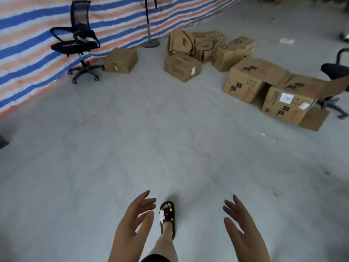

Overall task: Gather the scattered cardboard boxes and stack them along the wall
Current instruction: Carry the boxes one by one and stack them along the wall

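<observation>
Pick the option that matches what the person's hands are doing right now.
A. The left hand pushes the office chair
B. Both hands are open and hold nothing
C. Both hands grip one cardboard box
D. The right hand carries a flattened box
B: the left hand and right hand are spread above the bare floor, far from the cardboard boxes.

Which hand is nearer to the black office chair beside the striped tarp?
Left. The left hand is below the black office chair, on its side of the view; the right hand is further right. Both are far from it.
</observation>
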Motion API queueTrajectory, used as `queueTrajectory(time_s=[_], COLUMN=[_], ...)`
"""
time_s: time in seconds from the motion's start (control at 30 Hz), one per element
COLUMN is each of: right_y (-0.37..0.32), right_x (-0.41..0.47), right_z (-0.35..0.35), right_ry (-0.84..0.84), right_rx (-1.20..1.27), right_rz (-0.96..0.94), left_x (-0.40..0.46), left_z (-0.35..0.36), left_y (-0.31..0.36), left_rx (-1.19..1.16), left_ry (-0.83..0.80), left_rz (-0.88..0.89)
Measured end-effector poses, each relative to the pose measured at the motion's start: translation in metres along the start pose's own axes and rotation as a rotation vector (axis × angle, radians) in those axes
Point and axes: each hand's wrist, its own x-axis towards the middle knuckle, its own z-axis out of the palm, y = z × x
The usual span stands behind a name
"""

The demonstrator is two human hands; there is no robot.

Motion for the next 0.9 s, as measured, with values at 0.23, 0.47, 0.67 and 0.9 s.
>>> queueTrajectory(time_s=[0.23, 0.47, 0.67, 0.9], right_y=[-0.015, -0.043, -0.040, -0.035], right_x=[0.143, 0.262, 0.352, 0.506], right_z=[0.006, 0.000, -0.034, -0.115], right_ry=[0.106, 0.273, 0.397, 0.414], right_rx=[0.033, 0.064, 0.075, 0.077], right_rz=[-0.025, -0.018, 0.045, 0.052], left_x=[0.161, 0.303, 0.402, 0.525], left_z=[0.044, 0.096, 0.169, 0.297], left_y=[0.026, 0.069, 0.082, 0.103], left_rx=[0.021, 0.029, 0.081, 0.041], left_ry=[-0.104, -0.250, -0.369, -0.382], left_rz=[0.043, 0.106, 0.088, 0.064])
